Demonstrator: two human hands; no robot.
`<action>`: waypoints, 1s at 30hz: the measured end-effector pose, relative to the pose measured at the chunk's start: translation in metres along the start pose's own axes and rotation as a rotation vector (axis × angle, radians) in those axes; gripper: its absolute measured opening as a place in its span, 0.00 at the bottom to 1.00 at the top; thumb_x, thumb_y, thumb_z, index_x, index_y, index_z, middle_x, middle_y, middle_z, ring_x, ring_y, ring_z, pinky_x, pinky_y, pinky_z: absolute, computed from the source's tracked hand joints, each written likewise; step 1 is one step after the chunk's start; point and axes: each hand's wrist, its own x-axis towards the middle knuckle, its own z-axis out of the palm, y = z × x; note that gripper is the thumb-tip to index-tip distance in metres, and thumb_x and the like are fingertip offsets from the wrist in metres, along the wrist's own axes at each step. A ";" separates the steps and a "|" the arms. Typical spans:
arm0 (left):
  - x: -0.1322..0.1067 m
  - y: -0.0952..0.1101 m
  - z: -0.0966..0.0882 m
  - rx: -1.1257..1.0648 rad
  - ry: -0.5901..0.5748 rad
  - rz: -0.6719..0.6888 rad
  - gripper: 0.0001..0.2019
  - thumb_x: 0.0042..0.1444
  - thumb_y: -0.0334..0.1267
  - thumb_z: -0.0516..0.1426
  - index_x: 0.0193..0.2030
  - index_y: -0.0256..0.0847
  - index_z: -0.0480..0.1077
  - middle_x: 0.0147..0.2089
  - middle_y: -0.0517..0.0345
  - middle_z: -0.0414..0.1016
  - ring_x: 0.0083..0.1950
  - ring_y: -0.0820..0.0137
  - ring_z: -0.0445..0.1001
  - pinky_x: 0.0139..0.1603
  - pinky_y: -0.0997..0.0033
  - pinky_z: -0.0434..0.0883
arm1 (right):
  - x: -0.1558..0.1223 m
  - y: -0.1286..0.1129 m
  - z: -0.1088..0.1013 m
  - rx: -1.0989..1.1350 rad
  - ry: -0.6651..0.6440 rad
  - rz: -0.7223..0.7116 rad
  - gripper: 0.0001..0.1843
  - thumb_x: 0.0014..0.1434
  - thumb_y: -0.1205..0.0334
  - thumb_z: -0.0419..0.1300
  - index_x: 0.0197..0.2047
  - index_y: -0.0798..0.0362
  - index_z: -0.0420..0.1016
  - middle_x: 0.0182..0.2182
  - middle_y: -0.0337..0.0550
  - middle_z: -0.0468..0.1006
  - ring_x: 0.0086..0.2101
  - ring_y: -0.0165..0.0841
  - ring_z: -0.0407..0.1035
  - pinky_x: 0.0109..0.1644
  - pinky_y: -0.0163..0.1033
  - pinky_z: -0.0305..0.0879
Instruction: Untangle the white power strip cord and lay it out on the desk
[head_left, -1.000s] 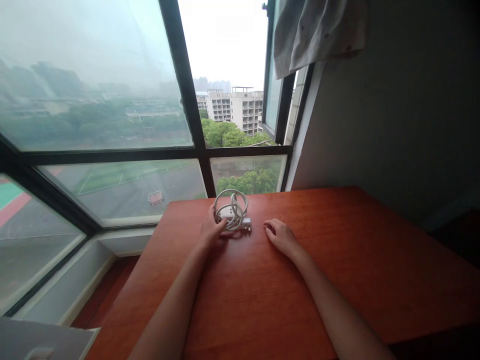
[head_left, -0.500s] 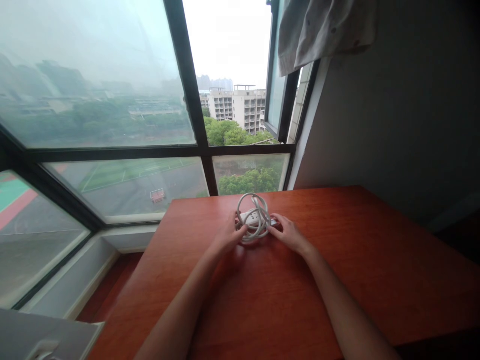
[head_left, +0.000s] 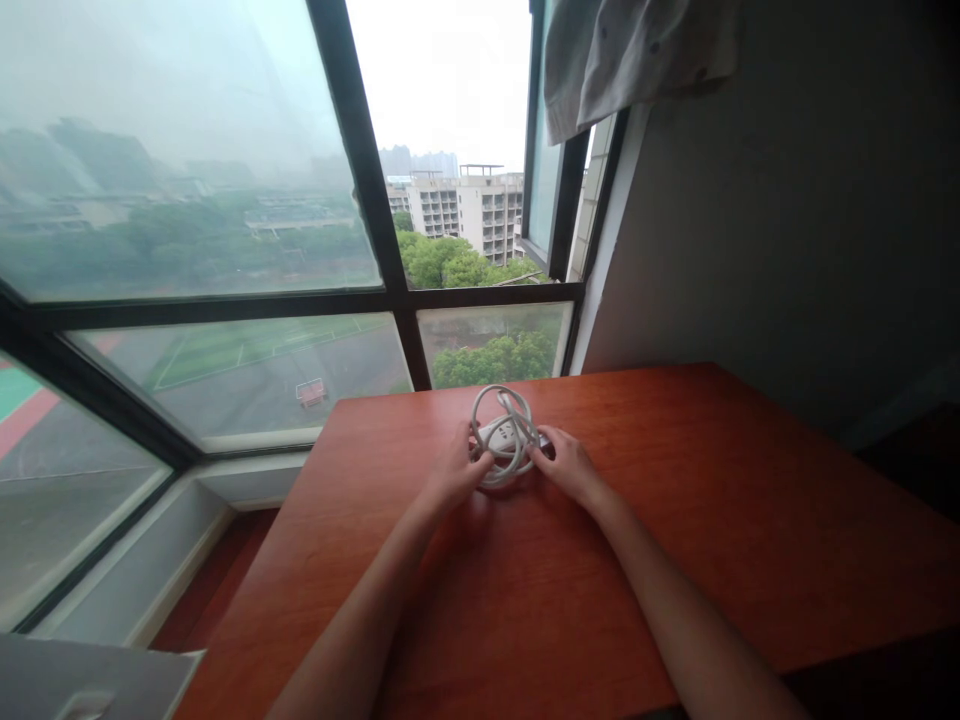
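Power strip: white one point(head_left: 504, 433) with the socket face showing, sitting close to the far edge of the worktop point(head_left: 675, 480), roughly mid-way between the far corners, maybe a touch nearer the left one. Can't tell if it's flat on the wood or slightly up.
Cable: pale grey point(head_left: 514, 462), looped loosely over the front of the strip, one big loop sticking up at the top.
Left hand: mine point(head_left: 455, 468), partly closed, got the left end of the power strip, thumb across the cable in front, fingers round the back.
Right hand: also partly closed point(head_left: 568, 466), thumb against the right side of the coil, fingers behind. They hide most of what's there, so no clue exactly what they're pressing on.
Window: dark frame point(head_left: 397, 300) right past the far edge.
Curtain: pale, spotted point(head_left: 637, 60), hanging upper right.
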 end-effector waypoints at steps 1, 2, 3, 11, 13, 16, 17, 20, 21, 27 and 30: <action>0.000 0.000 -0.001 -0.043 -0.023 -0.013 0.21 0.53 0.42 0.58 0.53 0.40 0.61 0.43 0.52 0.75 0.39 0.65 0.77 0.34 0.68 0.74 | 0.000 0.001 0.000 -0.002 0.009 0.017 0.18 0.57 0.53 0.58 0.47 0.53 0.74 0.42 0.48 0.79 0.41 0.38 0.73 0.46 0.40 0.67; 0.000 -0.001 -0.001 -0.087 -0.044 -0.032 0.23 0.53 0.45 0.59 0.53 0.39 0.61 0.42 0.52 0.75 0.39 0.64 0.77 0.34 0.68 0.74 | 0.000 0.001 0.000 -0.003 0.018 0.031 0.17 0.57 0.53 0.58 0.47 0.53 0.75 0.42 0.48 0.79 0.40 0.38 0.74 0.44 0.40 0.67; 0.001 -0.001 -0.002 -0.130 -0.061 -0.054 0.24 0.53 0.47 0.59 0.53 0.39 0.60 0.42 0.51 0.75 0.39 0.64 0.77 0.34 0.67 0.74 | 0.001 0.002 0.000 -0.002 0.025 0.043 0.17 0.57 0.53 0.59 0.46 0.53 0.75 0.41 0.47 0.80 0.40 0.38 0.74 0.43 0.39 0.67; 0.005 0.000 -0.011 -0.372 -0.018 -0.110 0.21 0.56 0.51 0.56 0.50 0.37 0.65 0.51 0.46 0.72 0.50 0.61 0.75 0.49 0.62 0.73 | 0.001 0.002 -0.004 0.065 0.020 0.048 0.14 0.60 0.55 0.55 0.44 0.50 0.76 0.38 0.44 0.81 0.37 0.37 0.75 0.40 0.37 0.67; 0.006 -0.002 -0.014 -0.312 0.032 -0.075 0.20 0.54 0.48 0.58 0.49 0.38 0.66 0.51 0.46 0.73 0.52 0.61 0.74 0.50 0.62 0.73 | 0.001 0.003 -0.005 0.081 0.015 0.033 0.14 0.60 0.55 0.54 0.44 0.50 0.76 0.38 0.44 0.81 0.37 0.36 0.74 0.40 0.37 0.67; 0.007 -0.005 -0.016 -0.238 0.067 -0.017 0.17 0.53 0.44 0.58 0.48 0.38 0.68 0.48 0.47 0.75 0.50 0.62 0.74 0.49 0.62 0.73 | 0.001 0.004 -0.005 0.102 0.002 0.033 0.14 0.60 0.55 0.54 0.45 0.50 0.76 0.38 0.44 0.81 0.37 0.36 0.74 0.41 0.37 0.67; 0.007 -0.006 -0.016 -0.216 0.069 0.003 0.16 0.54 0.43 0.57 0.47 0.38 0.69 0.46 0.48 0.76 0.48 0.62 0.75 0.48 0.63 0.73 | 0.001 0.004 -0.005 0.112 -0.002 0.034 0.14 0.60 0.56 0.54 0.45 0.50 0.76 0.38 0.44 0.81 0.37 0.36 0.74 0.41 0.37 0.67; 0.006 -0.004 -0.017 -0.140 0.078 0.057 0.12 0.54 0.41 0.56 0.42 0.38 0.71 0.42 0.52 0.77 0.44 0.64 0.76 0.45 0.65 0.73 | 0.002 0.005 -0.006 0.123 -0.007 0.035 0.14 0.59 0.56 0.55 0.45 0.50 0.76 0.39 0.44 0.80 0.37 0.36 0.74 0.42 0.38 0.68; 0.006 -0.003 -0.016 -0.125 0.074 0.069 0.11 0.54 0.41 0.56 0.41 0.38 0.71 0.42 0.52 0.77 0.44 0.64 0.76 0.44 0.65 0.74 | 0.002 0.006 -0.006 0.115 -0.010 0.033 0.14 0.59 0.56 0.55 0.45 0.50 0.76 0.39 0.44 0.80 0.37 0.36 0.74 0.42 0.38 0.68; 0.003 0.005 -0.014 -0.087 0.084 0.066 0.12 0.57 0.42 0.53 0.40 0.38 0.73 0.40 0.53 0.78 0.42 0.64 0.77 0.41 0.67 0.74 | 0.001 0.005 -0.008 0.040 -0.003 -0.018 0.14 0.59 0.57 0.55 0.45 0.52 0.75 0.39 0.47 0.79 0.38 0.36 0.73 0.44 0.39 0.67; 0.004 0.001 -0.014 -0.037 0.103 0.075 0.12 0.57 0.41 0.53 0.42 0.40 0.73 0.41 0.54 0.79 0.43 0.64 0.77 0.41 0.67 0.74 | 0.000 0.003 -0.008 0.028 -0.009 -0.019 0.13 0.59 0.58 0.55 0.45 0.52 0.75 0.40 0.46 0.79 0.39 0.36 0.73 0.44 0.38 0.66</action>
